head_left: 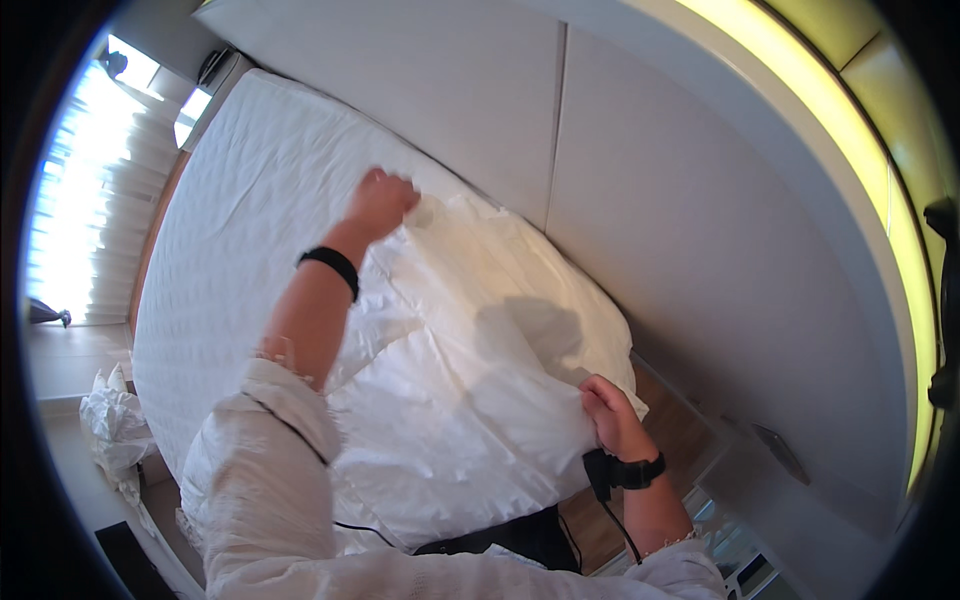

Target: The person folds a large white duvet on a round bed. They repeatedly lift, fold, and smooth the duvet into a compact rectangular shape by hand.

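A white duvet [440,400] lies crumpled in loose folds over the near right part of a bed. Beneath it shows the white quilted mattress [230,220], bare toward the left and far side. My left hand [382,203] reaches over the bed, fingers closed on the duvet's far edge; motion smears it slightly. Lower right, my right hand [612,414] pinches the duvet's near right edge between thumb and fingers. Between the two hands the cloth is drawn up, and a shadow falls across it.
A padded pale headboard wall [690,240] borders the bed on the right, with a lit yellow strip [800,50] above. Bright curtains [90,200] hang at the left. Crumpled white linen [115,420] lies lower left. Wooden floor [665,415] shows beside my right hand. A black cable [620,530] hangs from my right wrist.
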A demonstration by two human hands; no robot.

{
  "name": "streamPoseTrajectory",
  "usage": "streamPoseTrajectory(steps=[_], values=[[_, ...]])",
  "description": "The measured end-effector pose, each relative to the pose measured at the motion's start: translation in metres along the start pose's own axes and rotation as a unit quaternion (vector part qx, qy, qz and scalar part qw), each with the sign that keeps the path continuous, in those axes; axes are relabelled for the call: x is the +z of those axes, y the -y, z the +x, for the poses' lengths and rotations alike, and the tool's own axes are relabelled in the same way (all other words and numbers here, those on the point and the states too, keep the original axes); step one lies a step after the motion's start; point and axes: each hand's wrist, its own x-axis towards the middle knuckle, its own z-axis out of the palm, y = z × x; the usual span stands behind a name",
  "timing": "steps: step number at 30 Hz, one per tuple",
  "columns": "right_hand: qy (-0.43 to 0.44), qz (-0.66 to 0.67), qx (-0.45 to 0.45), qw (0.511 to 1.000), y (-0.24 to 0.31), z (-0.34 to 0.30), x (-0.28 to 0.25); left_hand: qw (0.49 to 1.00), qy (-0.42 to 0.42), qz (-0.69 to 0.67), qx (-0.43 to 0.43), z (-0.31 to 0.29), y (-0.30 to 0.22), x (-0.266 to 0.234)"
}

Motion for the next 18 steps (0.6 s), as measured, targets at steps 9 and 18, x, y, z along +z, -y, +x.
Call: streamPoseTrajectory(steps=[9, 18], values=[[-0.125, -0.152, 0.021, 0.98, -0.016, 0.006, -0.022, 0.972, 0.107, -0.134, 0.159, 0.019, 0.004, -0.036], [-0.044, -0.177, 0.033, 0.983, 0.004, 0.013, -0.044, 0.945, -0.248, -0.195, -0.081, 0.04, 0.012, -0.023]])
